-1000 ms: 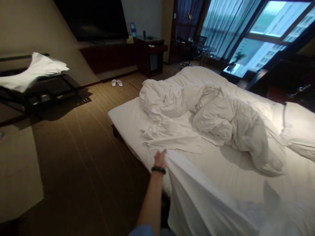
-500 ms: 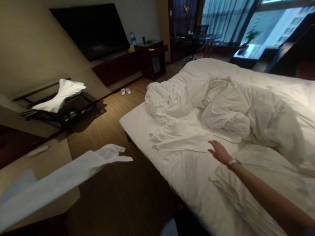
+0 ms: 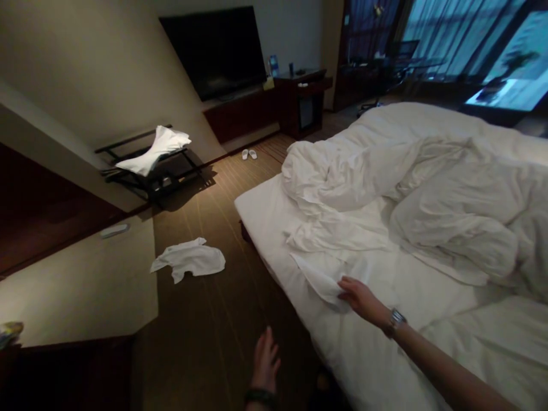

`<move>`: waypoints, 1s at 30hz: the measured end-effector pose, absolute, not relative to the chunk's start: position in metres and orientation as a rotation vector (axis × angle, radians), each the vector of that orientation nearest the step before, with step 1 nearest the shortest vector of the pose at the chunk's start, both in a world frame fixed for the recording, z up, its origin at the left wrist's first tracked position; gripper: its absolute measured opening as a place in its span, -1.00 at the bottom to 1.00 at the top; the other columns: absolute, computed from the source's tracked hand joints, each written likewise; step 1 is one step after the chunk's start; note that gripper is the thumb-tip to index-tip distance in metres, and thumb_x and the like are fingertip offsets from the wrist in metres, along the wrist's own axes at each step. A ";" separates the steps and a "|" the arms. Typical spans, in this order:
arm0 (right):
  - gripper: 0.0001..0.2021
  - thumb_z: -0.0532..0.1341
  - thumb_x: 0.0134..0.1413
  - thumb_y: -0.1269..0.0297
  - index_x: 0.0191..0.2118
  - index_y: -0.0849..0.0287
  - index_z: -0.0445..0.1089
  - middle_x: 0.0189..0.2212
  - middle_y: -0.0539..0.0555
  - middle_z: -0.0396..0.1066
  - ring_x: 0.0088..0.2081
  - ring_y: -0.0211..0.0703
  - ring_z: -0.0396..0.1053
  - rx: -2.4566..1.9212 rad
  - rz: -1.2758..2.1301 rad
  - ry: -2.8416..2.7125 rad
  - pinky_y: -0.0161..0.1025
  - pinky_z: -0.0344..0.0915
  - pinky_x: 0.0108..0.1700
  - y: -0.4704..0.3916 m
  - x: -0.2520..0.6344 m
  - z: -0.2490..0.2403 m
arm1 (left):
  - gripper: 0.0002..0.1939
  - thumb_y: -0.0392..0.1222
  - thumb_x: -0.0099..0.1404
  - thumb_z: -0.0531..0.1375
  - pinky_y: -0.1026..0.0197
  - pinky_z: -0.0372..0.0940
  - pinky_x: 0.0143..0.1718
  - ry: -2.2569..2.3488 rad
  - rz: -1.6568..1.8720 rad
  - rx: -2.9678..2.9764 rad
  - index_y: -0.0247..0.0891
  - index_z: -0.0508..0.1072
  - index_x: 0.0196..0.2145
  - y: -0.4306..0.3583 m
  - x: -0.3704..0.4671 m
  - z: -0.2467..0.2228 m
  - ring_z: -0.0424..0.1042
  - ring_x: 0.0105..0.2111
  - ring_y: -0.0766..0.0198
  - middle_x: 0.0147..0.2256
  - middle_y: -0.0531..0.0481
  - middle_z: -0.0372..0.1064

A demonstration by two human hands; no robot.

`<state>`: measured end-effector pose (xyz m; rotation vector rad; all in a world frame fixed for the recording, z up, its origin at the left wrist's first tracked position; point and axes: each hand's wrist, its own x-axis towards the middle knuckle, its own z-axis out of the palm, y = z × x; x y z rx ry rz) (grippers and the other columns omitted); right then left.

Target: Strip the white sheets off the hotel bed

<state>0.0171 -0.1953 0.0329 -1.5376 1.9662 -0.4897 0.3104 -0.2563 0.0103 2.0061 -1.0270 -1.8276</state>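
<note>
Where the right hand [image 3: 362, 298] reaches across the near edge of the bed [image 3: 261, 208], its fingers are pinched together on a loose corner of the white sheet [image 3: 321, 279], which lies flat on the mattress just below the rumpled duvet [image 3: 411, 182]. The sheet looks thin, soft and light, likely to fold and drag rather than slide as one piece, so a corner or hem of this kind seems the soundest place to take hold; a grip in the middle would probably only bunch it. The left hand [image 3: 265, 359] hangs low beside the bed over the carpet, fingers apart and holding nothing.

Half a second ago a white cloth was in the air at the left; now a crumpled white cloth [image 3: 188, 260] lies on the carpet, well apart from the bed. The right hand then lay flat and open further up the sheet; it has since drawn nearer and closed on the corner.

Beyond, a luggage rack [image 3: 141, 177] carries another white cloth, white slippers [image 3: 249, 154] sit near the television [image 3: 218, 51].
</note>
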 end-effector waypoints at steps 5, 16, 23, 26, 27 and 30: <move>-0.59 0.25 0.13 -0.10 -0.11 0.13 0.53 -0.08 0.15 0.52 0.00 0.13 0.41 -1.127 -1.076 1.744 -0.06 0.37 0.07 -0.113 0.051 0.120 | -0.33 0.16 0.03 0.42 0.24 0.33 -0.29 -0.569 -2.225 1.261 -0.37 0.43 -0.05 -0.257 0.216 0.071 0.48 -0.25 0.18 -0.14 -0.23 0.50; -0.17 0.29 0.06 -0.10 0.36 0.04 -0.01 0.41 0.25 -0.03 0.40 0.15 -0.03 -0.777 -1.377 2.154 0.24 -0.02 0.40 -0.082 0.111 0.136 | -0.53 -0.03 -0.08 0.48 0.38 -0.16 -0.63 -1.011 -2.340 0.788 -0.37 0.44 -0.33 -0.307 0.181 0.206 -0.04 -0.67 0.56 -0.67 0.26 0.09; -0.62 0.20 0.02 0.12 -0.06 0.18 0.45 -0.01 0.24 0.50 -0.01 0.09 0.45 -0.600 -1.731 2.134 0.05 0.38 0.10 -0.220 0.148 0.180 | -0.66 -0.04 0.18 0.27 0.20 0.35 -0.25 -1.806 -2.417 0.323 -0.31 0.44 -0.17 -0.346 0.187 0.223 0.47 -0.34 0.26 -0.37 -0.07 0.49; -0.70 0.17 0.06 0.10 -0.23 0.18 0.51 -0.21 0.15 0.56 -0.15 0.03 0.48 -0.495 -1.722 2.277 -0.05 0.41 -0.05 -0.218 0.131 0.220 | -0.43 -0.03 0.14 0.28 -0.05 0.31 0.08 -1.980 -2.093 0.410 -0.30 0.36 0.07 -0.388 0.199 0.223 0.36 0.10 0.03 0.15 -0.27 0.35; -0.72 0.18 0.06 0.11 -0.27 0.18 0.52 -0.27 0.12 0.56 -0.20 -0.01 0.47 -0.518 -1.713 2.333 -0.10 0.40 -0.10 -0.212 0.126 0.238 | -0.32 -0.04 0.10 0.31 -0.11 0.25 0.16 -2.075 -1.972 0.406 -0.30 0.30 0.15 -0.396 0.201 0.220 0.28 0.18 0.00 0.23 -0.28 0.25; -0.78 0.23 0.06 0.14 -0.39 0.18 0.51 -0.44 0.03 0.51 -0.37 -0.16 0.41 -0.700 -1.709 2.495 -0.25 0.33 -0.31 -0.195 0.123 0.302 | -0.25 -0.07 0.10 0.33 -0.13 0.09 0.28 -2.357 -1.818 0.081 -0.31 0.27 0.22 -0.388 0.199 0.213 0.25 0.22 0.00 0.23 -0.24 0.29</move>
